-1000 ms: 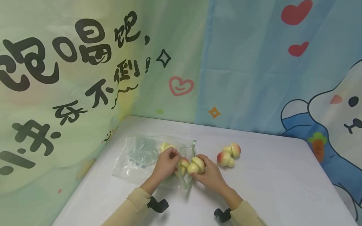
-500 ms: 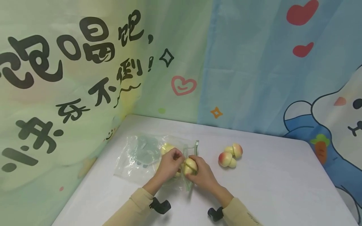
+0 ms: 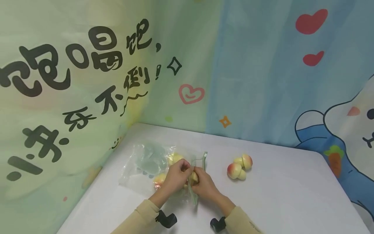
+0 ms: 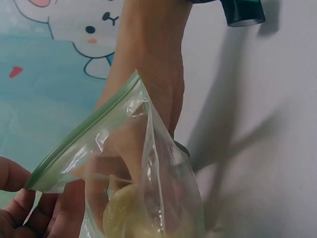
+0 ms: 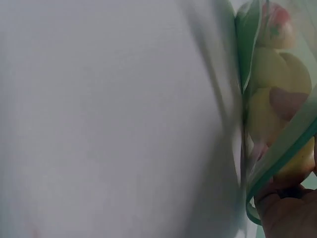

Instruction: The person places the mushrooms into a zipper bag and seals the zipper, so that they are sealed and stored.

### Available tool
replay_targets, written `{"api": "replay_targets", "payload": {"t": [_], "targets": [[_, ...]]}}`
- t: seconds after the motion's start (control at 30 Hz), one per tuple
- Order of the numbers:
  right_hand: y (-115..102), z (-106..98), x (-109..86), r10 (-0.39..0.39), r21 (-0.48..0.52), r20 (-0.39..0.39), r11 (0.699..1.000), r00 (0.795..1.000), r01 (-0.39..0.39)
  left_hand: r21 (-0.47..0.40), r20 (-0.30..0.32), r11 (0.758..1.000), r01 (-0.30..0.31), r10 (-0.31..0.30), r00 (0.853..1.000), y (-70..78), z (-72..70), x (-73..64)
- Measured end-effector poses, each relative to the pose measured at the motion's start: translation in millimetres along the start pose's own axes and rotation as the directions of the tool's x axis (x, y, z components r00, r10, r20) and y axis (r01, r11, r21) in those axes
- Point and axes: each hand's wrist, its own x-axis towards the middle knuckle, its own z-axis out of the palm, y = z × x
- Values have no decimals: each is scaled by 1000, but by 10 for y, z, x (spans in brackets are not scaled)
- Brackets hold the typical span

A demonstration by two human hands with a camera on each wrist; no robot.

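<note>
A clear zip bag (image 3: 128, 172) with a green zip edge lies on the white table, its mouth facing right. My left hand (image 3: 175, 175) pinches the mouth's edge and keeps it spread, as the left wrist view shows at the green zip strip (image 4: 89, 131). Inside the mouth, my right hand (image 3: 205, 187) grips a pale yellow toy mushroom (image 3: 194, 178), partly hidden by the fingers and the plastic. More toy mushrooms lie deeper in the bag, one yellow mushroom (image 3: 175, 158) at the back and one red-tinged mushroom (image 3: 159, 179) nearer.
To the right of the bag, two red-and-yellow toy mushrooms, a nearer mushroom (image 3: 234, 170) and a farther mushroom (image 3: 247, 161), lie together on the table (image 3: 280, 191). A printed cloth backdrop (image 3: 257, 81) stands along the table's left and far edges.
My right hand has moved left, carrying the toy mushroom from outside the bag's mouth to inside it. My left hand stays at the bag's edge.
</note>
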Motion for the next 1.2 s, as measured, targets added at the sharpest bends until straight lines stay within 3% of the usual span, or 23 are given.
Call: {"api": "replay_targets", "payload": {"t": [0.2,0.33,0.43,0.6,0.7,0.83,0.97,1.07,1.2], "targets": [[62,4,-150,32,87,3,996,999,-32,3,27,1000,-21,21,999,-9,28,-50],[49,-125,-188,67,151,-1,986,998,-66,-3,27,1000,-8,8,1000,15,-5,-42],[56,-280,-210,138,197,-27,972,990,-130,-8,7,1000,3,-3,1000,19,-24,-26],[170,-549,-331,296,270,-125,929,947,-255,-30,-21,999,-13,12,1000,12,-29,6],[266,-665,-413,259,227,-232,952,938,-207,-35,-26,999,-16,15,1000,10,-28,22],[381,-758,-493,124,95,-375,991,919,-95,-23,-31,1000,5,-6,999,15,-37,45],[485,-849,-535,70,2,-508,997,859,-80,-14,-26,1000,-10,10,1000,41,-51,92],[556,-928,-535,77,-8,-576,995,814,-99,-18,-22,1000,-24,24,999,57,-60,121],[622,-997,-530,186,21,-573,977,798,-213,-24,-14,1000,-6,6,1000,44,-66,109]]}}
